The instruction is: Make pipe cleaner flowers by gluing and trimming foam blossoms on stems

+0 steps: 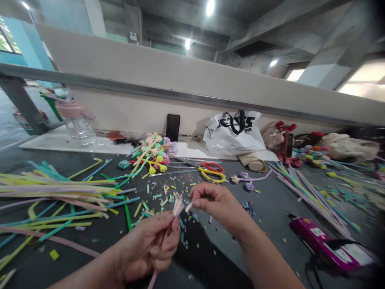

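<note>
Both forearms are bare, with no sleeve reaching into view. The left hand [148, 249] and the right hand [215, 204] wear no gloves, and no ring, watch or bracelet shows on them. The fingernails are short and unpainted.

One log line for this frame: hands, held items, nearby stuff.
left hand: grips pink straw | right hand: pinches small piece | nearby: scissors, straw pile, glue gun

Craft workshop: bare concrete ceiling [168, 16], strewn straws [54, 188], scissors [212, 171], glue gun [325, 243].
</note>
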Demonstrator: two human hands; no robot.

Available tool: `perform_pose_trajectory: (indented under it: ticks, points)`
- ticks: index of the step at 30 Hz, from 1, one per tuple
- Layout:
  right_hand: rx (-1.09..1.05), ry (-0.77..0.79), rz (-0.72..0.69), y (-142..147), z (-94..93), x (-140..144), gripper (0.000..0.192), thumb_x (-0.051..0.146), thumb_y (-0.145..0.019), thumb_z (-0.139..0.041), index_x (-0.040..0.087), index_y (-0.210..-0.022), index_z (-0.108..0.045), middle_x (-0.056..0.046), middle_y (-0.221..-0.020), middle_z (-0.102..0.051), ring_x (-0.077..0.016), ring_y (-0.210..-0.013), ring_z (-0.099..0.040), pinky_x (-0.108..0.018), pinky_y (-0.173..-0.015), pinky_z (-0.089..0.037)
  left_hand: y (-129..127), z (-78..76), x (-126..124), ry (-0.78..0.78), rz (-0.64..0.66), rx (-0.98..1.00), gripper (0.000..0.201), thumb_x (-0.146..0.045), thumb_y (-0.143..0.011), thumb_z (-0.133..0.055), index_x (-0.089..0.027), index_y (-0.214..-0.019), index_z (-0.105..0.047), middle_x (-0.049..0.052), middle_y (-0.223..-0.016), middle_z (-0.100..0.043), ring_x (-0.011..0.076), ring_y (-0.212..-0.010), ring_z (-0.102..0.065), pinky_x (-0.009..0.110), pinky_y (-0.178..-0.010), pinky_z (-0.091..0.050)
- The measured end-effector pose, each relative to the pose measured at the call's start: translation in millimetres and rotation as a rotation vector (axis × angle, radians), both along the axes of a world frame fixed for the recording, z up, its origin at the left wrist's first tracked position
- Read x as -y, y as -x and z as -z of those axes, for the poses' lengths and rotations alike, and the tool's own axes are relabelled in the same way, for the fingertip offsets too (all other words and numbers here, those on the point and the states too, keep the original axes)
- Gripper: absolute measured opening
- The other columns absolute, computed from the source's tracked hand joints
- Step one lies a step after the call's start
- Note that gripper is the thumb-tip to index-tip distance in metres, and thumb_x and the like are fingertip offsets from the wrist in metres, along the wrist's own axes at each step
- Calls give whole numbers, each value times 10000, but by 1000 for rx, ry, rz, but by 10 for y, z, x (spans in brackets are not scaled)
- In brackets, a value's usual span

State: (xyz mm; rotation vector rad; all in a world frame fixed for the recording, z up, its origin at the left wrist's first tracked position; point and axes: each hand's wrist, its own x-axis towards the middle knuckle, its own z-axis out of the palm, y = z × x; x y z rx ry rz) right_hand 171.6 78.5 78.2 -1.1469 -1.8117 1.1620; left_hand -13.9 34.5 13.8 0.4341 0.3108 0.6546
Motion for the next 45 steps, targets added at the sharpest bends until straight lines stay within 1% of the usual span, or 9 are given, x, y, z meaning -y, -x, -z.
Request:
perform_pose_trajectory:
  ticks: [3,6,10,14,21,26,31,38,45]
  points:
    - [85,-177,-74,21,-56,47,111,101,-682,-633,165,-602,-590,-4,-806,-575,-124,-802,-542,-246,-767,-403,-5,19,17,5,-9,-40,253,-314,-898,-363,-167,-763,-517,-47,-494,-436,18,-343,-187,133,-332,-163]
    - [117,-243,-101,21,-72,67,128,74,-700,-631,173,-629,-593,0,-811,-564,-123,-816,-538,-243,-769,-403,-10,31,29,16,-5,-64,243,-331,-891,-382,-169,-766,-513,-47,-494,-444,19,-341,-193,137,-334,-172]
    - [84,-239,-121,4,-61,69,120,76,-713,-630,166,-643,-591,-7,-786,-562,-128,-780,-538,-252,-738,-411,-17,40,18,22,3,-73,256,-332,-897,-366,-167,-771,-514,-46,-496,-454,18,-330,-194,141,-331,-181]
    - [80,-245,-94,43,-36,72,148,40,-700,-630,160,-624,-590,3,-737,-565,-118,-724,-534,-237,-685,-412,-20,51,4,13,1,-62,262,-334,-897,-362,-167,-767,-516,-47,-494,-452,17,-326,-191,140,-328,-182]
    - [141,-349,-107,133,59,60,151,37,-685,-667,167,-633,-611,-1,-757,-590,-126,-762,-547,-249,-718,-416,-13,49,28,-21,-4,-72,297,-319,-909,-319,-161,-755,-518,-40,-498,-452,21,-330,-203,148,-332,-209]
    - [189,-394,-88,142,63,55,160,36,-682,-666,175,-624,-612,6,-741,-590,-123,-729,-547,-259,-707,-417,-17,48,20,-12,8,-66,259,-314,-904,-338,-171,-769,-506,-41,-506,-459,19,-329,-198,144,-329,-177]
    - [237,-440,-67,135,82,54,151,54,-683,-667,187,-631,-618,2,-748,-610,-141,-773,-558,-292,-746,-412,-24,50,30,-13,7,-90,248,-315,-898,-351,-175,-761,-502,-47,-491,-450,23,-328,-186,147,-325,-173]
    - [281,-483,-46,141,99,62,156,63,-684,-674,190,-619,-611,1,-735,-623,-149,-780,-571,-331,-790,-388,-32,15,15,-57,15,-137,262,-308,-899,-343,-170,-788,-536,-48,-469,-449,20,-318,-177,145,-327,-192]
    - [315,-485,-35,141,120,73,177,28,-653,-696,182,-623,-614,6,-744,-628,-148,-787,-574,-335,-807,-371,-26,26,28,-68,10,-160,250,-309,-896,-351,-171,-808,-540,-58,-449,-422,21,-322,-163,141,-330,-162]
